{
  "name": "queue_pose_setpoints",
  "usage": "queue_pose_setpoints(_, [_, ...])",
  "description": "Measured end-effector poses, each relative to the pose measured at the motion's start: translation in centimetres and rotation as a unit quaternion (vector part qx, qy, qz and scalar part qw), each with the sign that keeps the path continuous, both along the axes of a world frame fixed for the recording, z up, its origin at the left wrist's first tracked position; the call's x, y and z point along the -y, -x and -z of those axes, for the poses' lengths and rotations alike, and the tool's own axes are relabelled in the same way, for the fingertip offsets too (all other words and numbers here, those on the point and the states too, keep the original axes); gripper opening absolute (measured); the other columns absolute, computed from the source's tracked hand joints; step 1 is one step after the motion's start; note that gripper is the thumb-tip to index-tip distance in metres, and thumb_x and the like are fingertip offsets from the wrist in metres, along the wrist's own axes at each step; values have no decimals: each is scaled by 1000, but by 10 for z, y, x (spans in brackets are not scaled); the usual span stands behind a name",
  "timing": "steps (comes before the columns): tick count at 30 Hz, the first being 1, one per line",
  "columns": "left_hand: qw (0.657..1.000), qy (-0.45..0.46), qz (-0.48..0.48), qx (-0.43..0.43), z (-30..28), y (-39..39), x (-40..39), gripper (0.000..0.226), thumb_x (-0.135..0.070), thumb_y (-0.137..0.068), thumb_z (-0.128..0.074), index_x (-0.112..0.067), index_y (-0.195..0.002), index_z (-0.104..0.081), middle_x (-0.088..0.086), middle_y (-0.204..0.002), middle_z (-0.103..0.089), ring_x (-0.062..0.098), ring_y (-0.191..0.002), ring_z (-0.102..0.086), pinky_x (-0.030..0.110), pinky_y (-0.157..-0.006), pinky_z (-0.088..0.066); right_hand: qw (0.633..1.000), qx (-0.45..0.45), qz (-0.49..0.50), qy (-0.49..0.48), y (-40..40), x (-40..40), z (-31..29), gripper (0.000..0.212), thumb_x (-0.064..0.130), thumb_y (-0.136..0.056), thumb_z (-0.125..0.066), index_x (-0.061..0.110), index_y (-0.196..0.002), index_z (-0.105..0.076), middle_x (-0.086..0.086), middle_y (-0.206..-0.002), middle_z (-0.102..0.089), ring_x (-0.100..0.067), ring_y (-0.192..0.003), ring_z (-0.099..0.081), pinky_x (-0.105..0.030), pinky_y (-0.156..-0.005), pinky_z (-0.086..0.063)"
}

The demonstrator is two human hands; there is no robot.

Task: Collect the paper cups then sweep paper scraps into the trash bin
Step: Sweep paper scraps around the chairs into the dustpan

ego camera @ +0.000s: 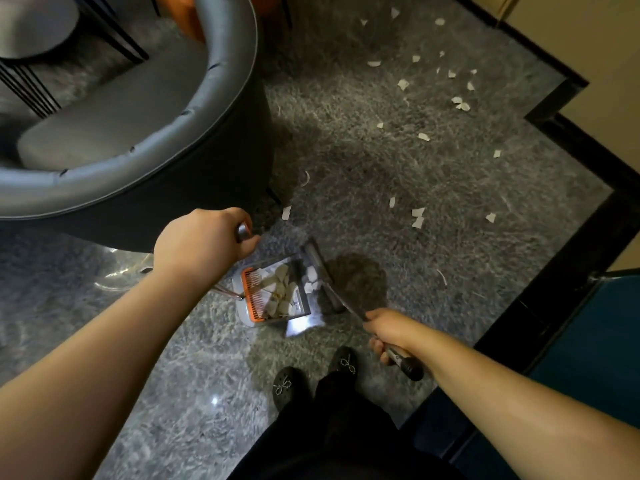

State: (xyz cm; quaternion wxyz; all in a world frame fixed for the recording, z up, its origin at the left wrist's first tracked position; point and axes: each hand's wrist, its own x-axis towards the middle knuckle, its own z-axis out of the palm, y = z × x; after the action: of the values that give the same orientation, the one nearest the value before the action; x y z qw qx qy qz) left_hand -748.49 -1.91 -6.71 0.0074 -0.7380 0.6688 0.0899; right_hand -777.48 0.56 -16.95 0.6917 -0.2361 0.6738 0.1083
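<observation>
Head view: two hands at work. The left hand (204, 239), frame centre, has its fingers clenched round the dustpan handle (243, 231); the right hand (386, 332), lower right, grasps the broom handle (403, 362). One dustpan (277, 294) sits on the grey shaggy carpet (398, 161), holding a heap of paper scraps (280, 292) (too jumbled to count). Roughly two dozen more lie scattered toward the upper right. One grey round chair (138, 109) fills the upper left; two dark shoes (289, 388) show below.

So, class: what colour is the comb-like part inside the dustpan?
Orange comb strip, clearest in the head view.
</observation>
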Motion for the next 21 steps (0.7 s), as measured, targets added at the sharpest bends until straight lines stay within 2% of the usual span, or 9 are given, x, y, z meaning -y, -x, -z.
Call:
queue_pose_setpoints(2, [1000, 8, -1, -2, 2, -4, -4, 21, -53, -85, -61, -32, -87, -62, -6, -57, -52, 21, -53, -53, 22, -45, -33, 1000, 20, 6, -14, -13, -10, -4, 21, 11, -103, -34, 15, -117, -48, -4, -58, -39, -5, -30, -32, -11, -36, -30])
queue_pose_setpoints(4, [1000, 10, 5, -5, 2, -7, -9, 20, -51, -86, -60, -32, -87, -62, -7, -55, -49, 19, -51, -51, 21, -44, -32, 999, 44, 13, -26, -23, -17, -8, 31, 11, -102, -35, 8, -132, -42, -3, -57, -37, -4, -28, -30, -9, -36, -28])
queue_pose_setpoints(7, [1000, 6, 6, -8, 2, -15, -16, 20, -51, -87, -60, -31, -87, -61, -8, -54, -48, 16, -49, -48, 20, -43, -29, 996, 54, 51, -41, -30, -22, -17, 34, 12, -103, -33, 15, -137, -37, -2, -59, -37, -3, -29, -30, -9, -35, -26])
queue_pose_setpoints(9, [1000, 0, 2, -15, 1, -22, -20, 21, -52, -87, -59, -32, -88, -61, -7, -56, -51, 16, -50, -51, 21, -44, -34, 997, 51, 53, -24, -30, -27, -24, 37, 13, -104, -33, 21, -140, -37, -3, -60, -38, -3, -30, -32, -10, -34, -27])
queue_pose_setpoints(12, [999, -2, -16, -32, -3, -34, -27, 21, -52, -85, -62, -32, -90, -62, -2, -65, -63, 23, -60, -60, 26, -49, -42, 998, 45, 49, -4, -29, -33, -33, 31, 14, -104, -34, 26, -132, -40, -4, -61, -39, -3, -30, -33, -10, -34, -27])
queue_pose_setpoints(16, [998, 14, -45, -28, -6, -48, -40, 21, -50, -85, -66, -30, -92, -64, 0, -69, -63, 25, -63, -59, 26, -51, -38, 997, 36, 60, 11, -29, -34, -42, 15, 15, -104, -35, 26, -106, -45, -5, -60, -40, -4, -30, -33, -11, -33, -28])
queue_pose_setpoints(18, [998, 20, -51, -29, -7, -55, -45, 21, -50, -84, -66, -30, -91, -64, -1, -66, -61, 24, -61, -57, 26, -51, -38, 997, 30, 61, 22, -29, -34, -42, 15, 14, -104, -34, 25, -103, -46, -5, -58, -40, -4, -30, -33, -12, -32, -28])
queue_pose_setpoints(21, [998, 16, -52, -35, -7, -63, -52, 22, -52, -84, -65, -31, -90, -64, -2, -67, -62, 24, -63, -60, 26, -51, -41, 998, 13, 56, 30, -31, -34, -35, 16, 14, -104, -34, 25, -109, -44, -4, -57, -40, -5, -32, -34, -12, -33, -28])
